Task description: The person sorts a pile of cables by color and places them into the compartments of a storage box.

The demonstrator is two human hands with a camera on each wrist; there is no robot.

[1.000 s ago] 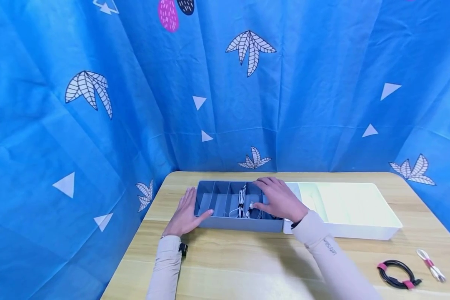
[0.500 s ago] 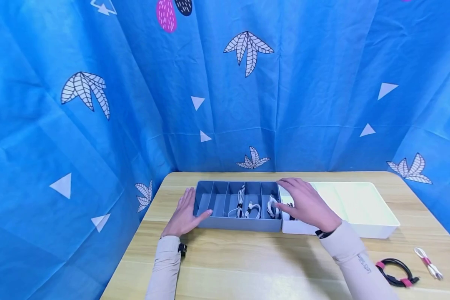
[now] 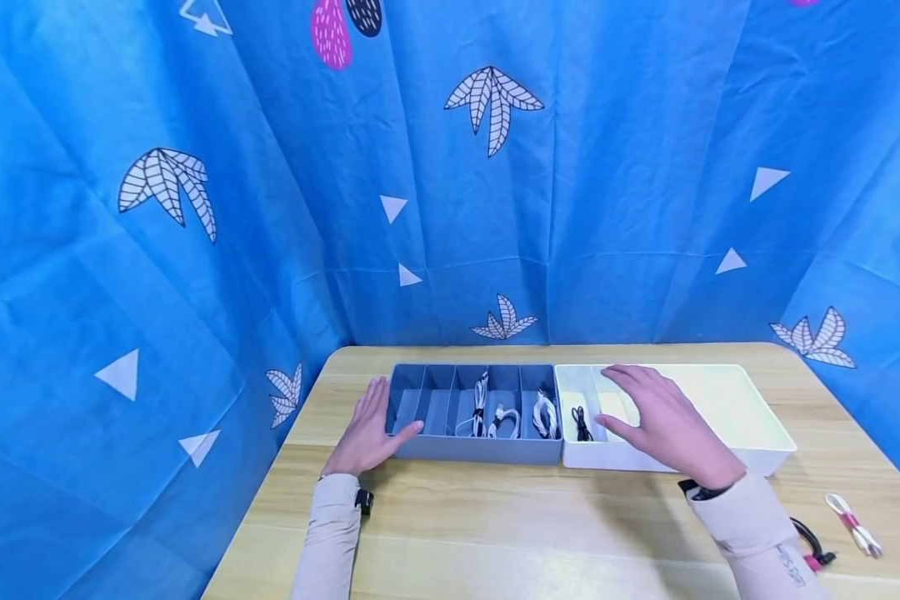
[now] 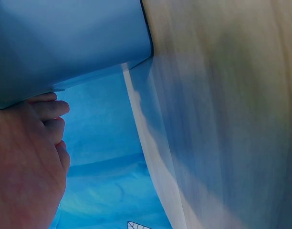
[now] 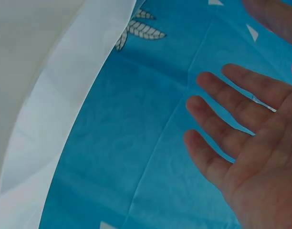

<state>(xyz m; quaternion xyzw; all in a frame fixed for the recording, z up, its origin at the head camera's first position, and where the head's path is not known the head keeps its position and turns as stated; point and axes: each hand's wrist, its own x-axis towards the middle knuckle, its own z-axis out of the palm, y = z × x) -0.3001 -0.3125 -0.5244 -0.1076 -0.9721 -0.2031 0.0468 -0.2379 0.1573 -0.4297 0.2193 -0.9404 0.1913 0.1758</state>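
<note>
My left hand (image 3: pixel 367 432) rests against the left end of a grey-blue divided box (image 3: pixel 480 451), thumb along its front rim. In the left wrist view, fingers (image 4: pixel 53 110) lie beside the box wall. Several compartments hold white cables: a long tied bundle (image 3: pixel 480 404), a small loop (image 3: pixel 506 421) and a twisted coil (image 3: pixel 545 415). A white divided box (image 3: pixel 603 456) abuts on the right, with a small black cable (image 3: pixel 581 423) in its leftmost compartment. Over the white box hovers my right hand (image 3: pixel 671 425), fingers spread and holding nothing; it hides part of that box.
At the table's right lie a white cable (image 3: pixel 853 525) with a pink strap and a black cable (image 3: pixel 812 537), partly covered by my right sleeve. A blue patterned curtain (image 3: pixel 420 208) hangs behind the wooden table (image 3: pixel 495 533) and along its left side.
My right hand has moved rightward from above the grey-blue box to above the white box, uncovering the coiled white cable and the small black one. The left hand stays at the box's left end.
</note>
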